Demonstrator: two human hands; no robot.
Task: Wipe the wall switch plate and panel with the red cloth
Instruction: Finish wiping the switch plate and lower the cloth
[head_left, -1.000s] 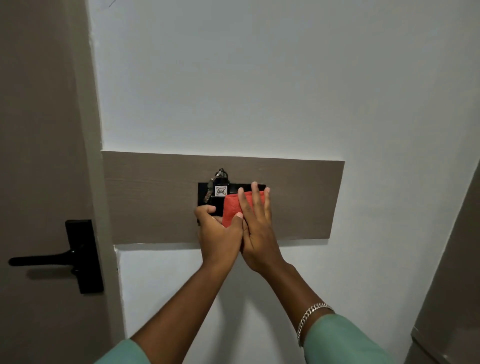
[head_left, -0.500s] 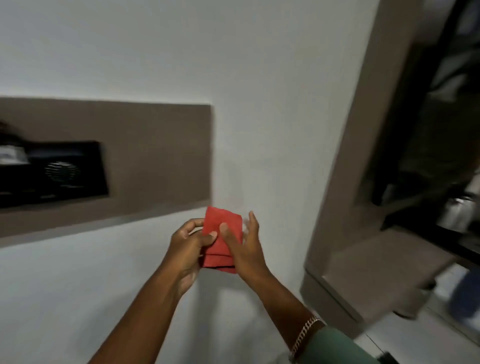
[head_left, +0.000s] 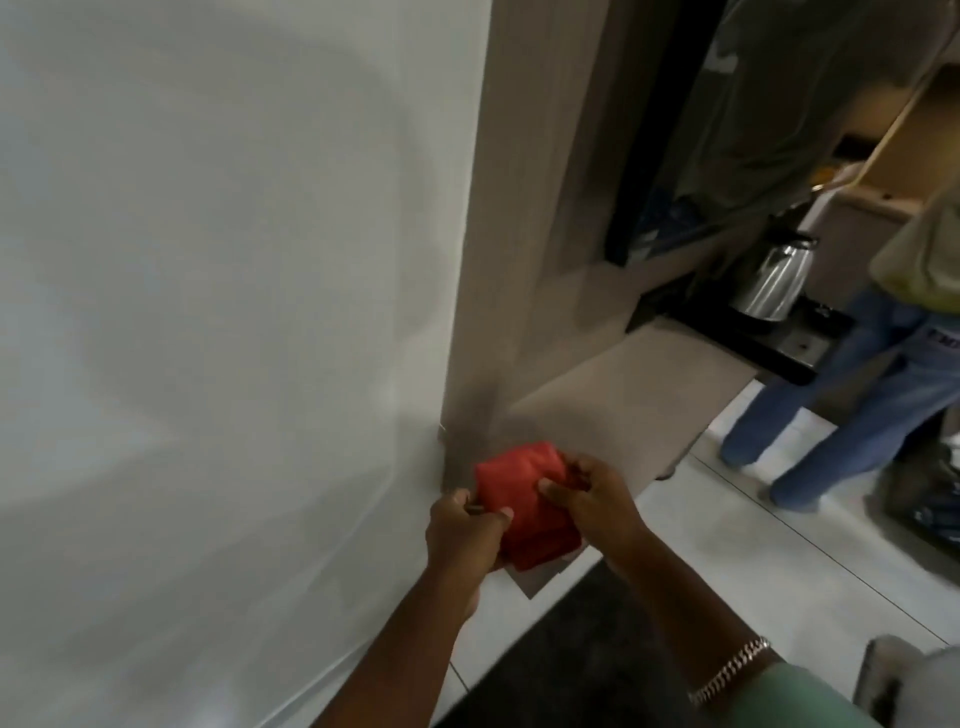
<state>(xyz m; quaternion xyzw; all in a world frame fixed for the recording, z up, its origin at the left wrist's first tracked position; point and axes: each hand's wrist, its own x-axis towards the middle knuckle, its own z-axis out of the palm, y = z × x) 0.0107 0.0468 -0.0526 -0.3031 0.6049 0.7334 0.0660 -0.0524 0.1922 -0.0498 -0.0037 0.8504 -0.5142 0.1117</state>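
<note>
Both hands hold a folded red cloth (head_left: 522, 506) in front of me, low beside the white wall (head_left: 234, 312). My left hand (head_left: 465, 535) pinches its left edge. My right hand (head_left: 597, 499) grips its right side, thumb on top. The switch plate and the brown panel are out of view.
A brown wooden unit (head_left: 524, 208) stands right of the wall, with a low shelf (head_left: 649, 379). A steel kettle (head_left: 774, 280) sits on a black tray further back. A person in blue jeans (head_left: 852, 395) stands at the right. A dark mat (head_left: 571, 649) lies on the tiled floor.
My view has swung right and down, away from the switch plate and panel. Both hands came off the plate with the cloth and now hold it lower, near the shelf.
</note>
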